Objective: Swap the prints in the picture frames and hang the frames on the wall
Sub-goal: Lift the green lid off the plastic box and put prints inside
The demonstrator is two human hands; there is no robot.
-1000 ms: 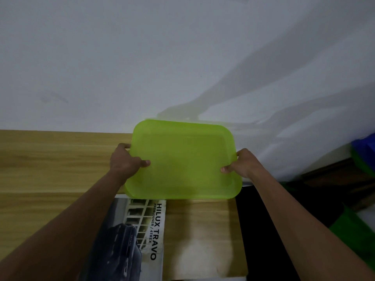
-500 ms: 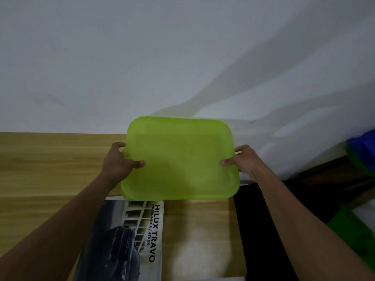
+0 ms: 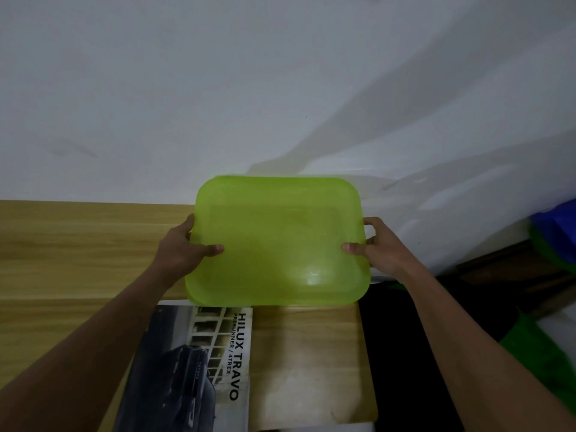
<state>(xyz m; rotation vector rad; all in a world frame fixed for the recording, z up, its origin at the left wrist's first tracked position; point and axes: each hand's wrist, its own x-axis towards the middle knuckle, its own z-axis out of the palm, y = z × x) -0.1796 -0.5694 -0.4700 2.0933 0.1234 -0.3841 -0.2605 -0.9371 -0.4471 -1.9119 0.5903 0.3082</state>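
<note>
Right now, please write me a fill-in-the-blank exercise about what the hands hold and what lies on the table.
The left hand and the right hand hold a plastic tray of ____ colour.
The car print lies on a table made of ____.
The print's large lettering reads HILUX ____.
Missing words: green; wood; TRAVO.

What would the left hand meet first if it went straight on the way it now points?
The green tray, which the left hand grips at its edge; beyond it, probably the white wall, though depth is unclear.
</note>
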